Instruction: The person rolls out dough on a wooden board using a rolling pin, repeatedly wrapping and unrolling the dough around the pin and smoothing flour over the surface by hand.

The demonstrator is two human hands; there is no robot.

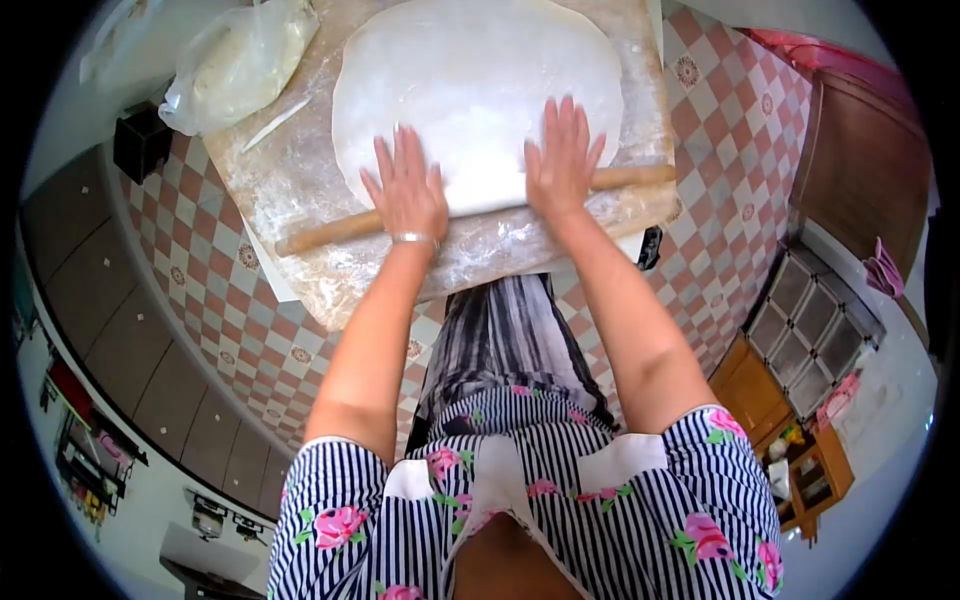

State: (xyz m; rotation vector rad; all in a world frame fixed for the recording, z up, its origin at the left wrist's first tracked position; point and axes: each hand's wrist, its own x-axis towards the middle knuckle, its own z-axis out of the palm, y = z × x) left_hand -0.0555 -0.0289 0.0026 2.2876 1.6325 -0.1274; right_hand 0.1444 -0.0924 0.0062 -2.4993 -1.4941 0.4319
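Note:
A large, thin round sheet of white dough (pixel 470 80) covers much of a floured wooden board (pixel 290 185). Its near edge is wrapped around the middle of a long wooden rolling pin (pixel 330 232), whose two ends stick out left and right. My left hand (pixel 408 192) presses flat on the pin and dough, fingers spread, with a bracelet at the wrist. Level with it, my right hand (pixel 560 165) also lies flat over the pin, fingers stretched forward. Neither hand grips around the pin; the palms cover part of it.
At the board's upper left sits a clear plastic bag (pixel 240 70) with something pale inside. A thin whitish strip (pixel 275 125) lies beside it. Beyond the board is a checkered tile floor (pixel 740 130). A wooden cabinet (pixel 815 470) stands at the lower right.

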